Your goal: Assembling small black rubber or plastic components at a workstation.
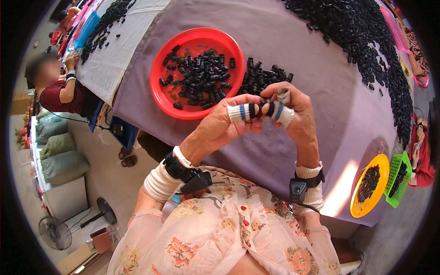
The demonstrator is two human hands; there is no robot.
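Observation:
Over the near edge of the red round tray, my left hand (pixel 220 120) and my right hand (pixel 298 112) meet with fingers closed. Between their fingertips is a small black part (pixel 261 107), mostly hidden by the fingers. White knitted finger sleeves with blue and black stripes cover a finger or thumb on each hand; a worn, greyish wrap shows on another right finger. Several small black cylindrical plastic parts (pixel 206 75) lie in the red tray (pixel 158 87). A loose pile of similar black parts (pixel 263 78) rests on the cloth just beyond my hands.
A large heap of black parts (pixel 348 27) spreads along the far right of the purple-grey tablecloth (pixel 183 13). At right are a yellow tray (pixel 382 165) and a green basket (pixel 403 160). Another person (pixel 59 94) sits at left; fans (pixel 55 232) stand lower left.

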